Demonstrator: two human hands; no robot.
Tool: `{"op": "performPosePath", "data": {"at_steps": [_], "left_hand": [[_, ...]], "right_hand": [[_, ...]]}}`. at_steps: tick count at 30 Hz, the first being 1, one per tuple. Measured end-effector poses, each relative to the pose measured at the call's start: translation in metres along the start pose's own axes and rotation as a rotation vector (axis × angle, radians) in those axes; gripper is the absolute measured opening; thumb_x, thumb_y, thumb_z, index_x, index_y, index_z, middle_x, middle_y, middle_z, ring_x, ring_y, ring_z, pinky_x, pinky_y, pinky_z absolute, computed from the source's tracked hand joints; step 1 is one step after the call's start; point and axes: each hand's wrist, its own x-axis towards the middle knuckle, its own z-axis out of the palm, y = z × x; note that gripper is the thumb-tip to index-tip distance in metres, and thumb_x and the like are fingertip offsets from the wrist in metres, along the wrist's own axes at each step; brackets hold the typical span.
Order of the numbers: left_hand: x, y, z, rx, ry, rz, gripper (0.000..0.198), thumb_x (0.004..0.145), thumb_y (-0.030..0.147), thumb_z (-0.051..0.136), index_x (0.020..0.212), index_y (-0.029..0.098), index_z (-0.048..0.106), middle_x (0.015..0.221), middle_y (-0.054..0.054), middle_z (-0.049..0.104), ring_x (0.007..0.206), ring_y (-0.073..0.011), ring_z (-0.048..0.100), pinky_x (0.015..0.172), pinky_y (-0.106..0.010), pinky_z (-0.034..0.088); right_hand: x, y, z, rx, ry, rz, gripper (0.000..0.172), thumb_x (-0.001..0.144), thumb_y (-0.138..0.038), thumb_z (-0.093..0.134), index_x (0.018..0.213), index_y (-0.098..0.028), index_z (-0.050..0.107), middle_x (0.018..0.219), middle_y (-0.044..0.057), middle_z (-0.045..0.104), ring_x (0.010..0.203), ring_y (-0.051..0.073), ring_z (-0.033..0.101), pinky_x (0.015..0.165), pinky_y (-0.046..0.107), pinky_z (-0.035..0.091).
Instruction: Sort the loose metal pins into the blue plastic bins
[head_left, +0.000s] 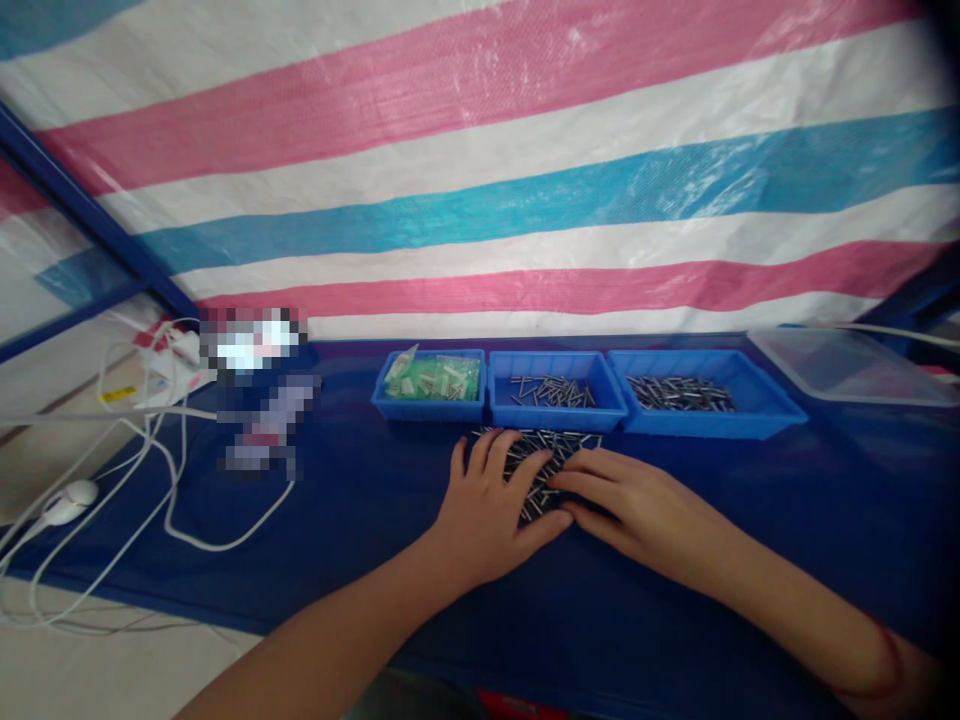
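A loose pile of small metal pins [541,470] lies on the dark blue table, in front of three blue bins. My left hand [491,505] rests on the left side of the pile with its fingers spread. From the right, my right hand [626,500] touches the pile, its fingers stretched toward the left hand's thumb and slightly apart. Similar metal pieces lie in the middle bin [559,412] and in the right bin [757,425]. The left bin [431,410] holds green material with small packets on it.
White cables [176,500] and a power strip [169,372] lie at the left. A blurred bright object [255,342] stands at the back left. A clear plastic lid or tray [847,365] is at the back right. Behind the table hangs a striped sheet [480,215].
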Motion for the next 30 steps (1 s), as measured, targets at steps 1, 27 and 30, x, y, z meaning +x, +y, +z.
{"op": "performPosePath", "data": {"at_steps": [1,27,30], "left_hand": [[0.000,0.000,0.000,-0.005,-0.002,0.009,0.055,0.086,0.057,0.049,0.131,0.025,0.048,0.138,-0.013,0.042,0.130,-0.0340,0.033,0.106,-0.059,0.023],[0.009,0.005,-0.008,-0.437,0.224,0.034,0.011,0.090,0.026,0.057,0.091,0.021,0.066,0.103,-0.005,0.066,0.102,-0.0197,0.057,0.092,-0.037,0.043],[0.010,0.006,-0.008,-0.505,0.233,0.020,0.010,0.088,0.026,0.059,0.091,0.020,0.066,0.099,-0.005,0.067,0.100,-0.0192,0.058,0.090,-0.035,0.044]], "right_hand": [[0.000,0.000,0.002,-0.011,0.004,-0.002,0.019,0.087,-0.020,0.054,0.102,-0.021,0.065,0.093,0.007,0.065,0.088,0.021,0.062,0.078,0.034,0.052],[0.004,-0.016,-0.001,0.576,0.357,0.356,0.015,0.085,-0.033,0.061,0.095,-0.023,0.065,0.088,0.004,0.070,0.077,0.018,0.067,0.068,0.029,0.056],[0.005,-0.018,0.000,0.696,0.414,0.424,0.014,0.081,-0.035,0.065,0.086,-0.022,0.065,0.078,0.002,0.068,0.069,0.015,0.066,0.062,0.025,0.056]]}}
